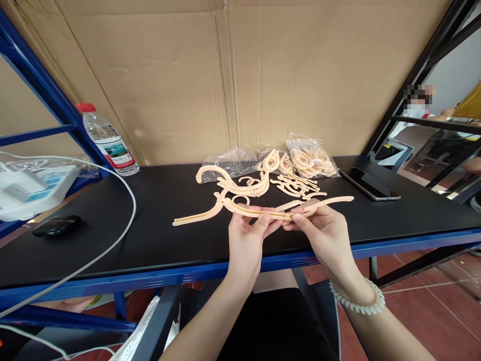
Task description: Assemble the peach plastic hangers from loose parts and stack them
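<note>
A peach-coloured plastic hanger (pixel 203 216) with a curved hook and long thin arms is held above the front of the black table. My left hand (pixel 246 238) pinches its right arm between thumb and fingers. Close beside it, my right hand (pixel 326 230) grips the far end of that arm together with another curved peach strip (pixel 332 201), which points out to the right. The two hands nearly touch. Behind them lie more hangers (pixel 255 188) and a pile of loose peach pieces (pixel 295 185).
Clear plastic bags, one full of peach parts (pixel 313 160), lie by the cardboard wall. A phone (pixel 370 184) is at the right. A water bottle (pixel 112 145), black mouse-like object (pixel 56 225), white cable (pixel 133 200) and power strip (pixel 48 195) are left. A person is beyond the right frame.
</note>
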{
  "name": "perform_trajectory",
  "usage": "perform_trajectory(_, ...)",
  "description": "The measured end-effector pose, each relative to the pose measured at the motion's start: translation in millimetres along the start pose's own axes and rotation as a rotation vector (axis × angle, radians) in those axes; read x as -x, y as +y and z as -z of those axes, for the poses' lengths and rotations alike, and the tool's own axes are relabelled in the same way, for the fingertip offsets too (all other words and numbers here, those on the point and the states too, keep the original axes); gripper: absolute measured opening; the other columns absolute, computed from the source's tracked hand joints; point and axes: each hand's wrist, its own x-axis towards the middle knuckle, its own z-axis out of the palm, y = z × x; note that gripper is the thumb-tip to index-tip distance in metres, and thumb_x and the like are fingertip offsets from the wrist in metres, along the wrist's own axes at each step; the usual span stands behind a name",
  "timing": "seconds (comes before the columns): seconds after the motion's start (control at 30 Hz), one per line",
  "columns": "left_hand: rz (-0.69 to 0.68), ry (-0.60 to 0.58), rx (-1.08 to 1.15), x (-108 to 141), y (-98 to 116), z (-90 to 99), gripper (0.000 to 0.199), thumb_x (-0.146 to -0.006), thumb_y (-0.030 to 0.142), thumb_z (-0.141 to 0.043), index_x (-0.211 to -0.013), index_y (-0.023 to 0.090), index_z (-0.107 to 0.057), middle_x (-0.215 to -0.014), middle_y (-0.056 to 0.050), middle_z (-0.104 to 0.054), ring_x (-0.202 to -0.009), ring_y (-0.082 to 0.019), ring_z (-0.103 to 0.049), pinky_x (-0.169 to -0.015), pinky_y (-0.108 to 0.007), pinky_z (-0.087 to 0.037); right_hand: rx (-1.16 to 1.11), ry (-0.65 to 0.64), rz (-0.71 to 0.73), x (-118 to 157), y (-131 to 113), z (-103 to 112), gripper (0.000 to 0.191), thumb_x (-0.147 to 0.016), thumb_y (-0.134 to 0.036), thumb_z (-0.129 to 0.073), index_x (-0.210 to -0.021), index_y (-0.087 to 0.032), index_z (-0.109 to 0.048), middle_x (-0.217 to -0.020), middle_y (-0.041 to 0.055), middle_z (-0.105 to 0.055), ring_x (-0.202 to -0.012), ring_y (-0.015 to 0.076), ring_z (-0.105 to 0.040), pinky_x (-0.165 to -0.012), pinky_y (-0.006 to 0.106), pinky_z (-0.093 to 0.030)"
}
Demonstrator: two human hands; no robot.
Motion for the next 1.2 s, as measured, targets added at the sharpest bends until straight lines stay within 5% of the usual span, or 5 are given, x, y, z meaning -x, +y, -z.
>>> perform_trajectory(0.23,0.009,0.003,0.015,-1,0,-0.1,0.028,-0.067,0.018,-0.082,-0.081,0.013,-0.058,-0.083,-0.005,-0.074,-0.080,-0.021,-0.074,-0.076,-0.037,-0.063,0.012,-0.027,-0.026,1,-1,0,0.020,-0.077,-0.032,-0.079,-0.079,-0.016,-0.066,-0.079,0.0036,-0.070,-0.067,0.0157,-0.072,-0.063,0.029,-0.066)
perform_trajectory(0.57,0.064,0.001,-0.052,-2,4,-0.3,0.027,-0.071,0.022,-0.081,-0.088,0.014,-0.062,-0.094,-0.006,-0.073,-0.087,-0.019,-0.071,-0.078,-0.034,-0.061,0.026,-0.044,-0.078,-6,-9,10,0.048,-0.074,-0.031,-0.081,-0.111,-0.020,-0.053,-0.078,-0.0025,-0.066,-0.062,0.0140,-0.070,-0.059,0.028,-0.065)
perform_trajectory(0.87,0.054,0.195,-0.063,-17,36,25.5,0.030,-0.073,0.025,-0.079,-0.097,0.018,-0.062,-0.094,-0.002,-0.068,-0.085,-0.015,-0.067,-0.070,-0.025,-0.056,0.008,0.088,-0.091,-23,-14,37,0.059,-0.066,-0.031,-0.087,-0.112,-0.021,-0.052,-0.074,-0.0030,-0.067,-0.059,0.0138,-0.068,-0.059,0.028,-0.063)
perform_trajectory(1.2,-0.107,-0.134,-0.586,-16,38,30.1,0.044,-0.077,0.032,-0.074,-0.118,0.025,-0.061,-0.117,-0.008,-0.067,-0.103,-0.021,-0.064,-0.085,-0.031,-0.052,-0.022,-0.038,-0.137,-22,-8,32,0.053,-0.066,-0.032,-0.086,-0.105,-0.021,-0.052,-0.076,-0.0036,-0.066,-0.060,0.0132,-0.068,-0.058,0.028,-0.063)
